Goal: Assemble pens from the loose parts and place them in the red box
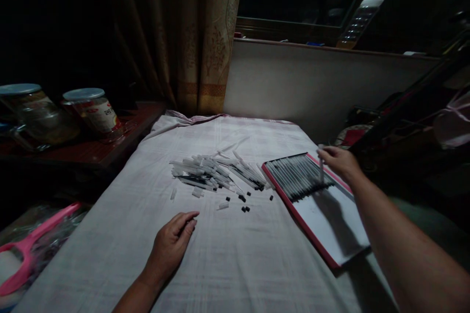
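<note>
One pen (321, 166) is pinched upright in our right hand (340, 162) over the row on the tray (330, 220) (our left hand (171, 247) rests open on the cloth (235, 264)), so we judge it needs tilting flat beside its neighbours.

A pile of pens (216, 172) lies mid-cloth (235, 259); right of it, a tray (341, 227) holds a row of pens (298, 177); jars (93, 110) stand far left.

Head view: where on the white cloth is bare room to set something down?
Bare: near cloth between left hand and tray; far cloth behind the pen pile. Crowded: pile, loose caps, tray's pen row under right hand.
</note>
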A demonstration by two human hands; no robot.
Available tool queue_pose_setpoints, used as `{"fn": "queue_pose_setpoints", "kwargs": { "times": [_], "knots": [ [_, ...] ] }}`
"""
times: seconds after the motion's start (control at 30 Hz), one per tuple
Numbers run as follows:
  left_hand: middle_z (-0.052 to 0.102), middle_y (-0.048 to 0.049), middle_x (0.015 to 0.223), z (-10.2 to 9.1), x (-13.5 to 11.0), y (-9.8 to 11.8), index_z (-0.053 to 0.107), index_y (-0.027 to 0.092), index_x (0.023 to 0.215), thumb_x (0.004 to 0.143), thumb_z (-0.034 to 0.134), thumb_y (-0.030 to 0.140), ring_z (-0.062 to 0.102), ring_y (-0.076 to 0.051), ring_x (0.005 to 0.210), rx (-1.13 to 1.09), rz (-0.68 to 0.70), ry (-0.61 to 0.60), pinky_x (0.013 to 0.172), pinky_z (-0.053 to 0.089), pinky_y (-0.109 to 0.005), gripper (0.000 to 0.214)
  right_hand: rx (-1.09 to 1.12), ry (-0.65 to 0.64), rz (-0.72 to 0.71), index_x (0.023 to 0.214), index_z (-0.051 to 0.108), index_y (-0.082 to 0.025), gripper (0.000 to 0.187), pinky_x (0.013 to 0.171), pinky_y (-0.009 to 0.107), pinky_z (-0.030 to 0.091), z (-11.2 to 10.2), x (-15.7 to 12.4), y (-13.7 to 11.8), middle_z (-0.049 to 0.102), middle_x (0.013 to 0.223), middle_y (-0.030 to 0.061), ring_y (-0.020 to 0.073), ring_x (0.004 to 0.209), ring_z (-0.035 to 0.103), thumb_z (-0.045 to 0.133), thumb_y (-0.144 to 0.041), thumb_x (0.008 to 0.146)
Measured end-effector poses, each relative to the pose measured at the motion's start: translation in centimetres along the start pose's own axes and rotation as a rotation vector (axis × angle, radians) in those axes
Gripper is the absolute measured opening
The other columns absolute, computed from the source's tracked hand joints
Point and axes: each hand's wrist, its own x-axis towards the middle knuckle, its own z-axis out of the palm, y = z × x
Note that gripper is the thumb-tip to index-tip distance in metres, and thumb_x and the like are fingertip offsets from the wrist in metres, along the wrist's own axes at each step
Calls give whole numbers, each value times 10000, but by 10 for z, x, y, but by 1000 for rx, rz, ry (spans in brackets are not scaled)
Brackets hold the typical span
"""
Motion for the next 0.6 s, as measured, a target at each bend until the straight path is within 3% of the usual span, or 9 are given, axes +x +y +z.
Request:
{"fn": "queue_pose_setpoints", "kwargs": {
  "times": [0.1, 0.17, 0.4, 0.6],
  "knots": [
    [743, -27, 839, -1, 0, 1, 740, 233, 958, 883, 547, 357, 710, -170, 773, -11, -25, 1, 681, 566, -243, 241, -264, -270, 38, 1049, 761, -188, 346, 689, 308, 477, 29, 0, -12, 748, 1063, 124, 280, 943, 685, 567, -395, 851],
    [743, -29, 834, -2, 0, 2, 743, 232, 944, 880, 549, 361, 710, -171, 767, -21, -38, -5, 674, 565, -243, 242, -353, -358, 29, 1118, 745, -215, 388, 698, 304, 468, 42, -1, -19, 730, 1132, 110, 281, 1001, 670, 529, -426, 874],
    [737, -27, 815, -2, 1, 3, 745, 231, 928, 876, 556, 361, 707, -168, 742, -20, -58, -5, 658, 565, -238, 235, -377, -421, 1, 1133, 738, -197, 401, 709, 295, 450, 62, 0, -24, 724, 1143, 117, 263, 1003, 665, 467, -400, 918],
    [743, -35, 830, -2, 2, 4, 748, 229, 929, 876, 555, 368, 707, -178, 756, -27, -72, -18, 690, 576, -260, 244, -412, -409, -4, 1123, 736, -188, 410, 700, 293, 449, 61, -5, -25, 727, 1127, 123, 254, 986, 669, 397, -334, 946]
  ]
}}
